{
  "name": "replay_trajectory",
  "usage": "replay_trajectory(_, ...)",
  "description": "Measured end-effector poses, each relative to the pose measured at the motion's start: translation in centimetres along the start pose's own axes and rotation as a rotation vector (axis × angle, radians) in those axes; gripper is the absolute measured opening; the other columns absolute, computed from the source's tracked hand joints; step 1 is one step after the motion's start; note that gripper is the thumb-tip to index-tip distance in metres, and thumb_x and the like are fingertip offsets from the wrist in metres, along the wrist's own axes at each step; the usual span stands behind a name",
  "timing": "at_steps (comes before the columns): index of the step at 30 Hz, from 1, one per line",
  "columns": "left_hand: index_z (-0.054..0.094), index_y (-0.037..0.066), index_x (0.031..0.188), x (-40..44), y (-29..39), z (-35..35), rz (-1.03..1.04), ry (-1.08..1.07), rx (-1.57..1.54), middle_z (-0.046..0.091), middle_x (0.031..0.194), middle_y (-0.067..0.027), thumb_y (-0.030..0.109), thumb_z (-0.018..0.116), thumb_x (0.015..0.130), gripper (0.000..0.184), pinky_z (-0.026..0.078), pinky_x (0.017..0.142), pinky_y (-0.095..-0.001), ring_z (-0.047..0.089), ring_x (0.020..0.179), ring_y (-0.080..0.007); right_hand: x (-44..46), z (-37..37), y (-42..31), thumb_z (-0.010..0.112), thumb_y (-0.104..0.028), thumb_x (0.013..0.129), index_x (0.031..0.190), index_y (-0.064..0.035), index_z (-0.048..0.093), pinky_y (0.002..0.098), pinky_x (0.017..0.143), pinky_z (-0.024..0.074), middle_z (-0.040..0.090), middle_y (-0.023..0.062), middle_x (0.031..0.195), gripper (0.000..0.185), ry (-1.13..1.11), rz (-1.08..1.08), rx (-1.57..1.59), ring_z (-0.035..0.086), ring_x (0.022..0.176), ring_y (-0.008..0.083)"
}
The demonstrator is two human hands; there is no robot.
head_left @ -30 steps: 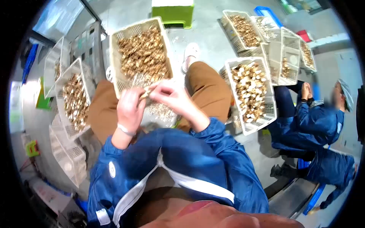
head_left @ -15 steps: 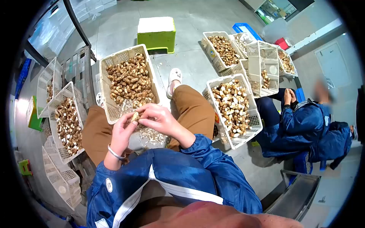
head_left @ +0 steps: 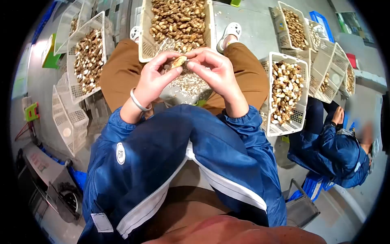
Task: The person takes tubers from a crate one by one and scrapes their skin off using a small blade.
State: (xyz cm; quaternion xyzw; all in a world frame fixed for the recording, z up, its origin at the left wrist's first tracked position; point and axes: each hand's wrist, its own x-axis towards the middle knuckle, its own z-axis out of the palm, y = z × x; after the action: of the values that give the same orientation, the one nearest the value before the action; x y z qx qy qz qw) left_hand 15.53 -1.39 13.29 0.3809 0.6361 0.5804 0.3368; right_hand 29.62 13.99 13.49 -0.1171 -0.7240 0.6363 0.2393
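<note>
Between the thumb and fingers of my left hand [head_left: 156, 77] is a small yellow-brown mushroom piece [head_left: 178, 62]. My right hand [head_left: 215, 73] is pinched close beside it, its fingertips at the piece's right side; whether they hold anything is too small to tell. Just beyond both hands stands a white basket [head_left: 209, 28] of brown mushroom-like pieces [head_left: 178, 22]. Pale trimmings [head_left: 191, 84] lie below and between my hands.
To the right, a basket [head_left: 280, 131] holds cut pieces, with more baskets [head_left: 325, 91] behind. Another filled basket [head_left: 75, 97] stands left, above a tilted one [head_left: 67, 122]. A seated person in blue [head_left: 341, 154] is at right, near a metal trolley [head_left: 302, 209].
The view has shifted, so the front basket sits higher in the frame. My hands are still together around the piece, my right fingers now more to its right side.
</note>
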Motion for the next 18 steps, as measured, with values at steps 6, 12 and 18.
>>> replay_trajectory(6,0.066,0.002,0.112,0.6,-0.2,-0.4,0.144,0.031,0.292,0.066,0.108,-0.0112,0.007,0.074,0.081,0.032,0.048,0.089,-0.0329,0.062,0.101,-0.0227,0.6,0.7,1.3,0.071,-0.008,0.085,0.083,0.0026,0.067,0.0271,0.067,0.0494,0.069,0.0095,0.089,0.011,0.085,0.17,0.191,0.064,0.079,0.0146)
replay_trajectory(12,0.066,0.003,0.108,0.8,0.7,-1.4,0.25,-0.014,0.664,0.064,0.1,-0.0123,0.009,0.072,0.079,0.029,0.046,0.088,-0.0358,0.059,0.096,-0.0294,1.2,1.4,2.7,0.073,-0.012,0.084,0.086,-0.0013,0.066,0.0318,0.067,0.0497,0.067,0.0095,0.084,0.013,0.021,-0.088,-0.151,0.064,0.076,0.0206)
replay_trajectory(18,0.067,0.004,0.113,-0.5,-0.4,-9.7,0.009,0.37,0.785,0.067,0.105,-0.0123,0.012,0.074,0.079,0.036,0.05,0.087,-0.0358,0.062,0.094,-0.0278,1.3,1.5,7.6,0.071,-0.016,0.088,0.083,-0.001,0.068,0.0271,0.064,0.048,0.067,0.0044,0.078,0.016,-0.039,0.265,0.055,0.06,0.074,0.0101)
